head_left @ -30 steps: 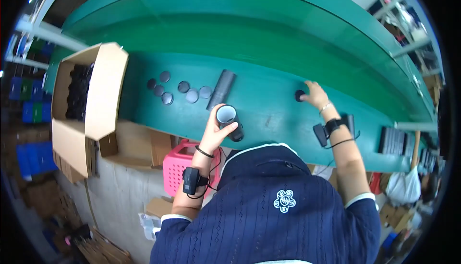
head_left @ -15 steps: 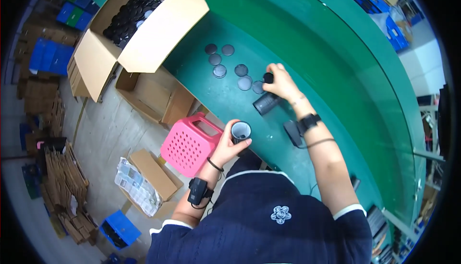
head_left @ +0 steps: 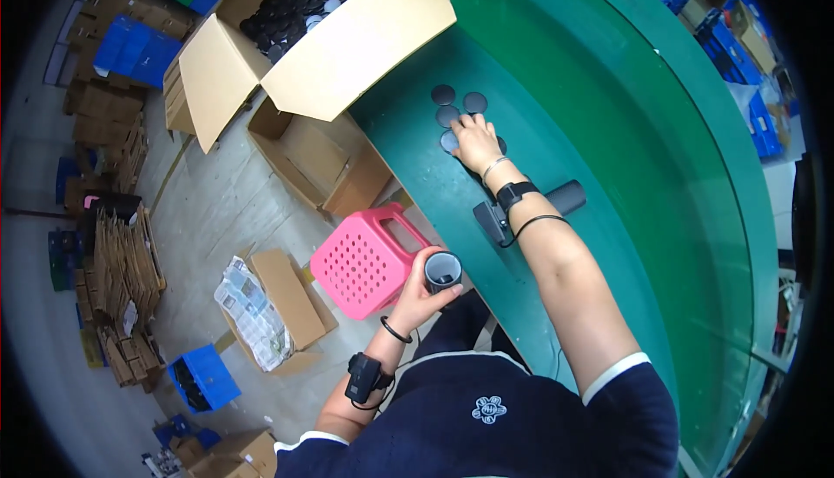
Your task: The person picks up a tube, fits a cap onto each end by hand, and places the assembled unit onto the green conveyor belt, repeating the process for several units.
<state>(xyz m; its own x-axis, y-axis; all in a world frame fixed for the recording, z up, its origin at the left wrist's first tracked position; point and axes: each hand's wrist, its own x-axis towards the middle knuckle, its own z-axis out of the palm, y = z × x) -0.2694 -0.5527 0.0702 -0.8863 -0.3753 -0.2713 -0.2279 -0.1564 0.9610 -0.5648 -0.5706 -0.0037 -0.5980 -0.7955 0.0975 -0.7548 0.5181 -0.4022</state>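
Observation:
My left hand [head_left: 423, 291] is wrapped round a black cup [head_left: 443, 270], held upright near the bench's edge. Its inside is pale grey, with something dark at the bottom. Over the green bench, my right hand [head_left: 478, 145] reaches among round black discs with its fingers stretched out. One disc [head_left: 448, 141] lies partly under the thumb side of that hand; others, such as a far disc [head_left: 443, 95] and a disc beside it [head_left: 475, 102], lie just beyond the fingertips. A black cylinder [head_left: 568, 197] lies on its side right of my right forearm.
An open carton [head_left: 365, 52] full of black discs stands at the far left. Below it is another open carton [head_left: 304, 152]. A pink plastic stool [head_left: 360, 265] stands beside my left hand. The green bench [head_left: 417, 165] has a raised curved wall [head_left: 599, 78] along its far side.
My right hand has moved away from the black cylinder, farther out over the discs; the small black piece it held no longer shows. My left hand keeps the cup. The view has shifted.

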